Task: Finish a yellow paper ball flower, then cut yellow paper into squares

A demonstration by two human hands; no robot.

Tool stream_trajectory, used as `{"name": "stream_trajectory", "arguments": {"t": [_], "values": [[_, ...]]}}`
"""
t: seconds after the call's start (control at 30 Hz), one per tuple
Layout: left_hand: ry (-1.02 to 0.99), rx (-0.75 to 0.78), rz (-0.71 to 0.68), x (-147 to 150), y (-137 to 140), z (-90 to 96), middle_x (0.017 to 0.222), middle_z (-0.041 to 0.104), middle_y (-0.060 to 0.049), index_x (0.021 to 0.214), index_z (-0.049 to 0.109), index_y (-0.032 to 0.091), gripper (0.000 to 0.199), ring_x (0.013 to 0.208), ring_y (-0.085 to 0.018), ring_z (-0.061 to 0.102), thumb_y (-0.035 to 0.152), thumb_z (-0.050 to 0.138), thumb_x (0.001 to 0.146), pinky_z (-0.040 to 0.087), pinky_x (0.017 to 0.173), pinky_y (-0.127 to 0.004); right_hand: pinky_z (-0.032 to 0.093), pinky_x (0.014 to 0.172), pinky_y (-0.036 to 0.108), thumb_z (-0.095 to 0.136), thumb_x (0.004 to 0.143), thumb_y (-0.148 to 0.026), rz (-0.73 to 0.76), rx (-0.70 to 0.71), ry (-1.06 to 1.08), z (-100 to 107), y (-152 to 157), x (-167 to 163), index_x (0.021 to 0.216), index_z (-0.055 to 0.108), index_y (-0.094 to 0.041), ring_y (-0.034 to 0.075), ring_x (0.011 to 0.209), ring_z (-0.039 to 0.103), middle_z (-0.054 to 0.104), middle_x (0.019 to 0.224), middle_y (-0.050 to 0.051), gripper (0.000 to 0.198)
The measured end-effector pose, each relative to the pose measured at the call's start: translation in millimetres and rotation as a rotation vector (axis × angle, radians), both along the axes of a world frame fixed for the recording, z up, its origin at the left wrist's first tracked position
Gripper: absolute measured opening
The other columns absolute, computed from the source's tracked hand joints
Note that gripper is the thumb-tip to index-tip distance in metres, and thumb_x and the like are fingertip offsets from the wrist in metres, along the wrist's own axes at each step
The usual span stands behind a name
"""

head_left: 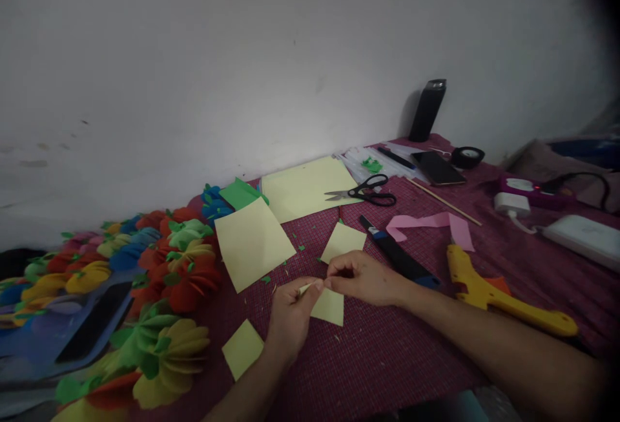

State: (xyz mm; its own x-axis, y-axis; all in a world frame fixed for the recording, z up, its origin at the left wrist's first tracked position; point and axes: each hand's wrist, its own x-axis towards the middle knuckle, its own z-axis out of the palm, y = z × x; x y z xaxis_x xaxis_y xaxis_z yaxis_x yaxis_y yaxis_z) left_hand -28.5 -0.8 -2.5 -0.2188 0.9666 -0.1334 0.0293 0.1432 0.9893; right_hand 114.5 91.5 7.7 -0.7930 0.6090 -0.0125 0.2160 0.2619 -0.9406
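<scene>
My left hand (290,315) pinches a small pale-yellow paper square (332,309) between thumb and fingers, low over the table. At the paper's upper edge, the closed fingertips of my right hand (364,278) meet my left thumb and grip there too; the exact fold or edge between them is hidden. Just beyond my right hand lies a second yellow square (345,240). Another small square (243,349) rests left of my left wrist. A larger yellow sheet (254,241) lies behind my left hand.
Black-handled scissors (363,192) lie partly on yellow sheets (300,186). A utility knife (400,253), pink strip (426,220), wooden stick (443,201) and yellow glue gun (484,286) are rightward. Colourful paper pumpkin shapes (169,351) crowd the left. A black bottle (427,112) stands by the wall.
</scene>
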Motion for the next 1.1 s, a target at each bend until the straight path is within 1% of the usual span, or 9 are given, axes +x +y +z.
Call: {"name": "stream_trajectory", "arguments": {"t": [0.13,0.27,0.37,0.43,0.5,0.63,0.73,0.87,1.1], "values": [[-0.055,-0.013,0.011,1,1,-2.6,0.059,0.059,-0.001,0.072,0.069,0.014,0.023,0.054,-0.012,0.049,0.036,0.062,0.074,0.035,0.052,-0.022,0.026,0.044,0.018,0.051,0.073,-0.024,0.042,-0.027,0.027,0,3,1,0.059,0.055,-0.015,0.006,0.047,0.035,0.04,0.05,-0.006,0.016],[-0.131,-0.02,0.038,-1,2,2.9,0.057,0.059,0.0,0.072,0.069,0.013,0.024,0.051,-0.011,0.048,0.035,0.063,0.072,0.034,0.05,-0.021,0.032,0.045,0.018,0.052,0.073,-0.025,0.05,-0.116,0.022,1,7,4,0.06,0.055,-0.015,0.007,0.047,0.044,0.048,0.05,-0.004,0.016],[-0.192,-0.005,0.111,-6,2,7.2,0.054,0.058,0.001,0.073,0.07,0.013,0.022,0.05,-0.011,0.049,0.034,0.066,0.07,0.034,0.049,-0.021,0.036,0.046,0.019,0.052,0.073,-0.025,0.056,-0.178,0.004,6,14,9,0.061,0.056,-0.015,0.009,0.048,0.049,0.054,0.052,-0.002,0.016],[-0.236,0.002,0.175,-9,3,9.0,0.053,0.058,0.001,0.073,0.07,0.013,0.021,0.049,-0.011,0.049,0.033,0.068,0.067,0.035,0.05,-0.021,0.037,0.047,0.02,0.052,0.071,-0.024,0.03,-0.194,0.002,10,18,12,0.061,0.057,-0.015,0.009,0.048,0.05,0.055,0.052,-0.002,0.015],[-0.267,0.005,0.206,-10,3,9.7,0.055,0.06,0.001,0.072,0.07,0.013,0.021,0.05,-0.011,0.051,0.032,0.07,0.064,0.036,0.051,-0.021,0.039,0.048,0.021,0.052,0.072,-0.026,-0.001,-0.194,0.028,13,20,13,0.062,0.057,-0.015,0.009,0.049,0.05,0.055,0.054,-0.002,0.015],[-0.25,0.0,0.122,-7,2,7.8,0.057,0.062,0.0,0.076,0.071,0.013,0.022,0.053,-0.012,0.052,0.033,0.068,0.067,0.037,0.052,-0.021,0.038,0.053,0.021,0.054,0.075,-0.033,-0.004,-0.098,0.076,10,13,8,0.069,0.059,-0.015,0.009,0.055,0.049,0.054,0.06,-0.002,0.02],[-0.21,-0.002,0.057,-3,2,3.8,0.059,0.062,-0.001,0.079,0.071,0.013,0.023,0.054,-0.012,0.053,0.034,0.065,0.071,0.037,0.053,-0.022,0.033,0.049,0.02,0.056,0.074,-0.032,-0.005,-0.036,0.061,2,6,3,0.066,0.058,-0.015,0.007,0.052,0.043,0.049,0.057,-0.004,0.02],[-0.253,-0.027,0.027,-1,3,2.0,0.061,0.064,-0.002,0.08,0.071,0.013,0.023,0.056,-0.013,0.054,0.033,0.065,0.072,0.039,0.056,-0.023,0.031,0.046,0.019,0.055,0.074,-0.029,0.005,-0.083,0.05,-2,5,1,0.064,0.057,-0.015,0.007,0.048,0.04,0.046,0.052,-0.005,0.018],[-0.337,-0.099,-0.006,-6,5,13.7,0.073,0.069,-0.008,0.094,0.069,0.012,0.036,0.063,-0.017,0.061,0.039,0.065,0.07,0.042,0.063,-0.026,0.033,0.046,0.019,0.058,0.072,-0.032,0.04,-0.191,0.089,2,11,5,0.063,0.056,-0.015,0.007,0.046,0.044,0.049,0.05,-0.005,0.019]]}}
